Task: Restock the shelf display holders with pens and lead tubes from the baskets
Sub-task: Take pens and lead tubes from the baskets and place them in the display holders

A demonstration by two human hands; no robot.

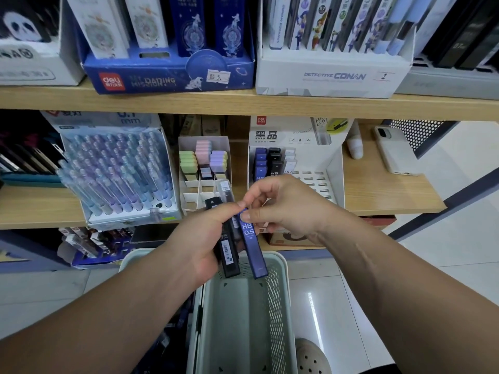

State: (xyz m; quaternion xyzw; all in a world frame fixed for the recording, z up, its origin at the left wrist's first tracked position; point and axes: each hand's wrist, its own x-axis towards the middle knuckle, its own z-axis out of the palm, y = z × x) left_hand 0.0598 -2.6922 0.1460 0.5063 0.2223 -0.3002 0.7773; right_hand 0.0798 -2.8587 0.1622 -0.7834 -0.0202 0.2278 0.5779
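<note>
One blue lead tube (253,247) marked HB 0.5 hangs between the hands, its top pinched by the right hand (283,206) with thumb and forefinger. The left hand (205,238), fingers curled, grips a bundle of at least two black lead tubes (229,257). One pale green basket (280,292) sits directly below both hands. One white display holder (334,168) stands just behind the right hand.

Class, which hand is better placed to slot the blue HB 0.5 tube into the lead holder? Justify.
Right. The right hand pinches the top of the blue tube, directly in front of the lead holder; the left hand grips the black tubes.
</note>
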